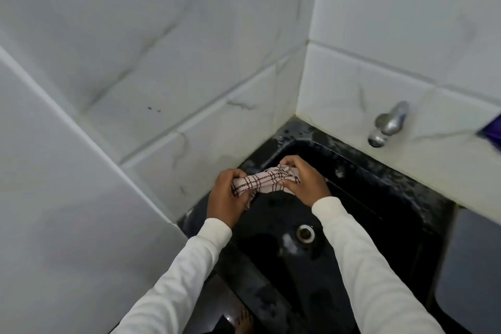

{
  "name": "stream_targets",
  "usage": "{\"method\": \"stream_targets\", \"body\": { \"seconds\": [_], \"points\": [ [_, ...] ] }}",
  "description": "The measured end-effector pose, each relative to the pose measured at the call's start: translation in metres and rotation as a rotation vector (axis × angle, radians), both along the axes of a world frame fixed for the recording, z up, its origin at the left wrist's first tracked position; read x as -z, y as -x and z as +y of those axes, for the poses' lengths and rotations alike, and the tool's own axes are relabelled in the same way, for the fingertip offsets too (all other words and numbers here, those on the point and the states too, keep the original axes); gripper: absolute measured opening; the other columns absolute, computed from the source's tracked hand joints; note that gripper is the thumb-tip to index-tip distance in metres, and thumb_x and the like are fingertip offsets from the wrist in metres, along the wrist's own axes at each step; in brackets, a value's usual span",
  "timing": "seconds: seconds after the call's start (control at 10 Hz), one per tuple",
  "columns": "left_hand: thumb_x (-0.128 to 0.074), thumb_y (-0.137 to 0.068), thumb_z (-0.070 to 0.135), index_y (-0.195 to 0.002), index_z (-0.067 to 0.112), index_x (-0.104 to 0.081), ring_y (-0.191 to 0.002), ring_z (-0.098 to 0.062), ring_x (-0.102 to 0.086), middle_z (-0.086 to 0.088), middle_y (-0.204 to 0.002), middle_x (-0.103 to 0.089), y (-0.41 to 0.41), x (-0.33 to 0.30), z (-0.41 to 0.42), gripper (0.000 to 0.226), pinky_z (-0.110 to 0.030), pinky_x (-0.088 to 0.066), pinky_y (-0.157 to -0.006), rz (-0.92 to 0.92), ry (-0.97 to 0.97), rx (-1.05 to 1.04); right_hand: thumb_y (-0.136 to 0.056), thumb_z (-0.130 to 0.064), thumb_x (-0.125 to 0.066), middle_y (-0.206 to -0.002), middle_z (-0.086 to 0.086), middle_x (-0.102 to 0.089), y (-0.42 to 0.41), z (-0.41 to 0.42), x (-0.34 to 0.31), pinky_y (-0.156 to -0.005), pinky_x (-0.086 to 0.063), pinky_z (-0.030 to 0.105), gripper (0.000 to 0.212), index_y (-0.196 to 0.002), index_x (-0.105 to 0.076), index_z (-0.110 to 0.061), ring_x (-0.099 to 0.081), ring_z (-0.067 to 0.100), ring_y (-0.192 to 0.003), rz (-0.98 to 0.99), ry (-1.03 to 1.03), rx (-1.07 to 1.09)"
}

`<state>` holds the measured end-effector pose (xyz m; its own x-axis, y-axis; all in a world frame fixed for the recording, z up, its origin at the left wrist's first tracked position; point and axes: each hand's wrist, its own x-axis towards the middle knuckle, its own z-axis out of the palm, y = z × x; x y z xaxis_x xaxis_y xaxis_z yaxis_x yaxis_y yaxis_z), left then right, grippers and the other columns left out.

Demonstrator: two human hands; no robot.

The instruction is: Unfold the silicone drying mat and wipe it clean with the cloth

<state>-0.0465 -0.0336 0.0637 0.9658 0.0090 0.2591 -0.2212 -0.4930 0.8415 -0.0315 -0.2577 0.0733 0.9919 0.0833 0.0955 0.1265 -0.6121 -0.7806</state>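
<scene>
Cloth (267,180): checked, bunched over black sink (385,198), gripped at ends by left hand (229,195) and right hand (305,184), both clenched on it. Soft, light, probably damp; hold ends. Mat not in view.

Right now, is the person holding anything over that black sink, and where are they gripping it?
Yes: a white cloth with dark red checks, twisted, with the left hand gripping one end and the right hand the other.
</scene>
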Motion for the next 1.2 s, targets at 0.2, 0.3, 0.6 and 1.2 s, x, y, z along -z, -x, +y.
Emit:
{"method": "stream_targets", "body": {
  "seconds": [0.2,0.3,0.6,1.2],
  "points": [
    [-0.067,-0.082,0.011,-0.113,0.02,-0.055,-0.098,-0.02,-0.056,-0.001,-0.114,-0.053,-0.034,0.032,0.047,0.035,-0.032,-0.049,-0.087,-0.023,-0.22,-0.026,-0.075,-0.013,-0.075,-0.11,-0.009,-0.063,-0.088,0.054,0.028,-0.087,-0.049,0.035,0.046,-0.105,-0.048,-0.035,-0.06,0.017,-0.102,0.036,0.204,-0.14],
    [-0.059,-0.084,0.012,-0.111,0.024,-0.047,-0.095,-0.035,-0.058,-0.01,-0.118,-0.049,-0.043,0.05,0.05,0.032,-0.044,-0.054,-0.078,0.06,-0.405,-0.038,-0.075,-0.018,-0.073,-0.106,-0.006,-0.062,-0.11,0.074,0.044,-0.086,-0.041,0.04,0.038,-0.103,-0.051,-0.031,-0.055,0.022,-0.106,-0.01,0.373,-0.127],
    [-0.043,-0.078,0.022,-0.09,0.016,-0.062,-0.082,-0.031,-0.061,-0.007,-0.089,-0.062,-0.048,0.085,0.053,0.023,-0.039,-0.055,-0.065,0.093,-0.948,0.123,-0.059,-0.032,-0.081,-0.114,-0.004,-0.054,-0.119,0.095,0.091,-0.082,-0.036,0.041,0.043,-0.097,-0.06,-0.035,-0.046,0.026,-0.105,-0.066,0.665,0.022],
    [-0.071,-0.06,0.02,-0.109,0.008,-0.065,-0.101,-0.04,-0.053,-0.017,-0.113,-0.061,-0.033,0.065,0.026,0.05,-0.049,-0.051,-0.085,0.112,-0.999,0.121,-0.085,-0.019,-0.059,-0.127,0.002,-0.053,-0.077,0.055,0.078,-0.089,-0.049,0.042,0.042,-0.127,-0.056,-0.023,-0.056,0.029,-0.106,-0.03,0.34,-0.041]
  ]
}}
